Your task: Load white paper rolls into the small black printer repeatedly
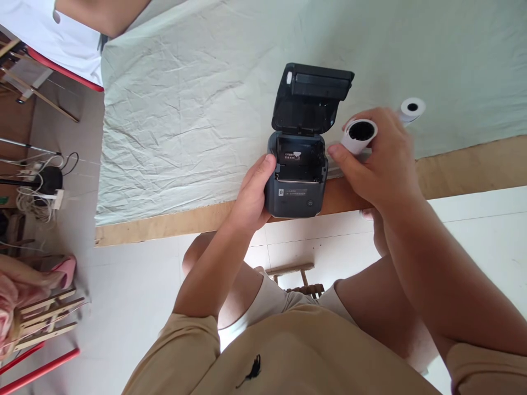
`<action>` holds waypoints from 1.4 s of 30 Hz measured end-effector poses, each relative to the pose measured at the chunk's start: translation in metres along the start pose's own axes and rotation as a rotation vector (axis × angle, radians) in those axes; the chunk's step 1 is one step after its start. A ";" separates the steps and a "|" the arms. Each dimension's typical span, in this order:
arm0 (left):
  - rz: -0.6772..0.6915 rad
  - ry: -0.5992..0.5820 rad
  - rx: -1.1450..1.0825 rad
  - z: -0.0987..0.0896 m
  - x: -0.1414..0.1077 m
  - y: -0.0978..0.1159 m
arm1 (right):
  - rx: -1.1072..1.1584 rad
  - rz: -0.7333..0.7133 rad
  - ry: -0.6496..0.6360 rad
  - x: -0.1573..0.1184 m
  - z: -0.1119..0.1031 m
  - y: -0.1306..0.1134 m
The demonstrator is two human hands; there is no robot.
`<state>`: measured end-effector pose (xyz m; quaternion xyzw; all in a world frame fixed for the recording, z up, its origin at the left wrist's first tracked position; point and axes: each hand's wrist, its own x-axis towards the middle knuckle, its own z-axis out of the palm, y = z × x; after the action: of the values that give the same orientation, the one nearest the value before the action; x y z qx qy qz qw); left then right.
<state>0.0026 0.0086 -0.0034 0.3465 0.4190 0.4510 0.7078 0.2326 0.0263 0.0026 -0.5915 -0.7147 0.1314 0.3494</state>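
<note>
A dark grey label printer (295, 198) stands at the table's near edge, its black lid (307, 99) swung up and its paper bay bare inside. My left hand (254, 192) grips the printer's left side, thumb on the rim. To the right of the printer, my right hand (381, 156) holds a white paper roll (354, 144) between thumb and fingers, the dark hollow core facing up. Just beyond that hand, a second, smaller-cored white roll (413, 108) rests on the cloth.
A pale green cloth (185, 109) covers the table, with a bare wooden edge (164, 226) towards me. Another person's arm (107, 13) reaches in at the top left. Tangled white cables (41, 203) and wooden stools (49, 321) are at the left.
</note>
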 end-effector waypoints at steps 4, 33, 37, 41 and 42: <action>0.007 0.018 0.014 0.000 0.000 0.001 | -0.143 0.130 -0.158 0.000 -0.004 -0.010; 0.005 0.041 0.043 0.005 -0.001 0.005 | -0.160 0.286 0.074 0.006 -0.025 0.041; 0.000 0.044 0.045 0.005 0.000 0.005 | -0.127 0.259 0.023 0.007 -0.028 0.030; 0.009 0.055 0.044 0.007 0.000 0.004 | -0.125 0.178 0.023 0.004 -0.028 0.036; 0.010 0.057 0.045 0.006 0.001 0.004 | -0.087 0.158 0.092 0.002 -0.028 0.035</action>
<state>0.0072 0.0098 0.0022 0.3515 0.4474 0.4545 0.6853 0.2776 0.0311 0.0021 -0.6660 -0.6540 0.1001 0.3447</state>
